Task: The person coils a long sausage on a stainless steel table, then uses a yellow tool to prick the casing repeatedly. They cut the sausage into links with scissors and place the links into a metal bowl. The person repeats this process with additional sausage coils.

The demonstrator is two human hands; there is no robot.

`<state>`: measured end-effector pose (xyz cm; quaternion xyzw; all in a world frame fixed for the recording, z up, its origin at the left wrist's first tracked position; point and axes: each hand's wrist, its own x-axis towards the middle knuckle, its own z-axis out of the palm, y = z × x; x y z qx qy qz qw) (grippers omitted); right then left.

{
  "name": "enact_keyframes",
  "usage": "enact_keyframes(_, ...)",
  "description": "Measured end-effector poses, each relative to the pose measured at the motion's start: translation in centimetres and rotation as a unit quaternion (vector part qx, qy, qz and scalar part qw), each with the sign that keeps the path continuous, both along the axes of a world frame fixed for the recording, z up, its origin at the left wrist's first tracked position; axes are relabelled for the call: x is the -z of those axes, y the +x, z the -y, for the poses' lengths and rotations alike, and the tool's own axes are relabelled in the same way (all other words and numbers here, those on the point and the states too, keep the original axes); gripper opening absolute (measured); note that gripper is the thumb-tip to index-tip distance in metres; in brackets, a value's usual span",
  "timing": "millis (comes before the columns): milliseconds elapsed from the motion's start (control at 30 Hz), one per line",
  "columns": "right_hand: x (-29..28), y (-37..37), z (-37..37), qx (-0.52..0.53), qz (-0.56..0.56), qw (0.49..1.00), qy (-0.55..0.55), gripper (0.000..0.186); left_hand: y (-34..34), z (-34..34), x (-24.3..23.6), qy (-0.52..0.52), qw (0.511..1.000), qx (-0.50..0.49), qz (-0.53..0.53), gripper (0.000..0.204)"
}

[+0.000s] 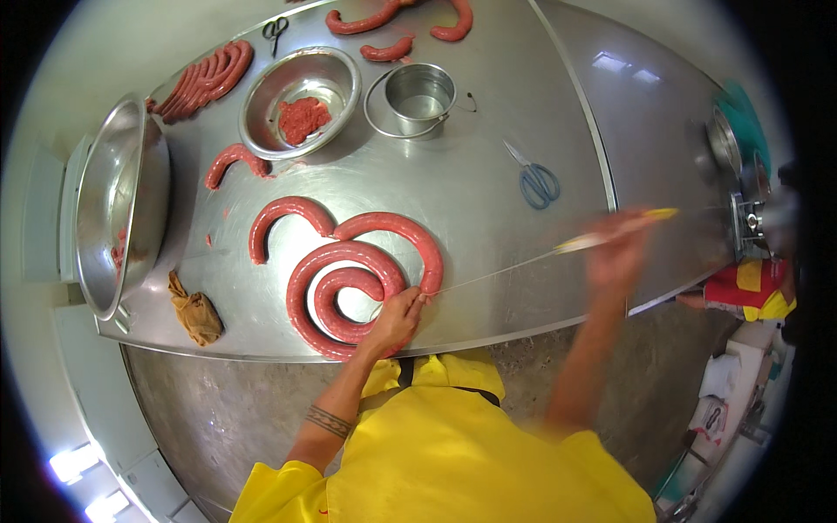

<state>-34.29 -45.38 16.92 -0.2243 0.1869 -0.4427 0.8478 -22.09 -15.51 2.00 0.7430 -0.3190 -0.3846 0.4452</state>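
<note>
A long red sausage coil (301,292) lies in a spiral near the table's front edge, with curved links (388,223) beyond it. My left hand (398,321) is closed on the sausage at the front right of the coil, fingers pinched together. From there a thin pale string (506,272) runs taut to my right hand (617,253), raised out to the right and smeared by motion. That hand grips a slim yellow-and-white string holder (602,237), whose exact kind is blurred. Blue-handled scissors (537,183) lie farther off on the table.
A steel bowl (253,113) with ground meat and a small steel bucket (420,100) stand farther back. At left are a large tilted basin (144,218) and a brown cloth (197,315). More sausages (209,78) and black scissors (275,31) lie at the far side.
</note>
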Motion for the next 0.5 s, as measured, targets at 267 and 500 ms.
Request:
enact_keyframes(267, 2.9, -15.1, 8.1, 0.005, -0.237, 0.97, -0.059, 0.031, -0.1, 1.2, 0.4, 0.099, 0.99, -0.046, 0.092, 0.02)
enact_keyframes(500, 8.8, -13.3, -9.3, -0.457, -0.613, 0.644, 0.029, 0.029, 0.5, 0.5, 0.2, 0.051, 0.984, -0.164, -0.053, 0.02)
